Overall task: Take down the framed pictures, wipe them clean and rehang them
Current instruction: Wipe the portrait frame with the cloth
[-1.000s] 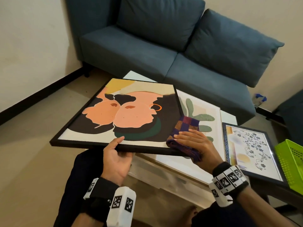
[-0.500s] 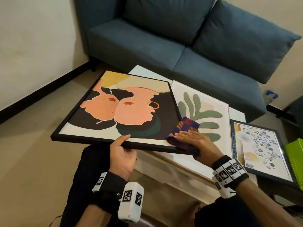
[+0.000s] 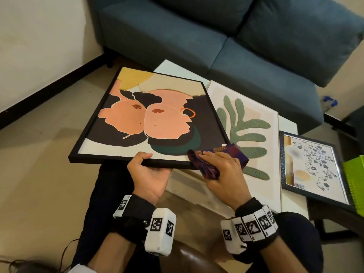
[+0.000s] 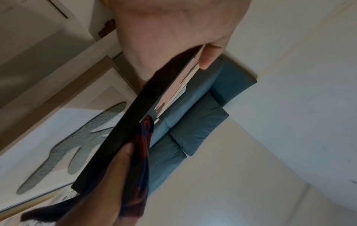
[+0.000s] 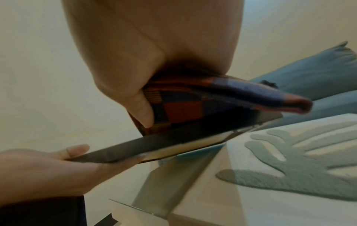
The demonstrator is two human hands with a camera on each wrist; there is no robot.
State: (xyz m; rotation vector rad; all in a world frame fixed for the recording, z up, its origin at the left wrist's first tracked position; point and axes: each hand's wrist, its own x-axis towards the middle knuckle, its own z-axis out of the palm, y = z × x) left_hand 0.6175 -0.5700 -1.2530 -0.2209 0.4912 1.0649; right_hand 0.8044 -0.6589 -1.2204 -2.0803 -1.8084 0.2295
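A black-framed picture of two peach faces is held tilted above my lap, its right side over the table. My left hand grips its near edge, thumb on top and fingers underneath. My right hand holds a folded purple-and-red checked cloth against the near right corner, and part of the cloth hangs over the near edge. In the right wrist view my thumb pinches the cloth on top of the frame edge. The left wrist view shows the frame edge and the cloth.
On the low table a white-framed green leaf picture lies partly under the held frame. To its right lies a dark-framed floral picture, then a green basket. A blue sofa stands behind the table, and a wall is at the left.
My right hand has slid the cloth along the frame's right side to its near right corner, and the cloth now drapes over the near edge. My left hand keeps its grip.
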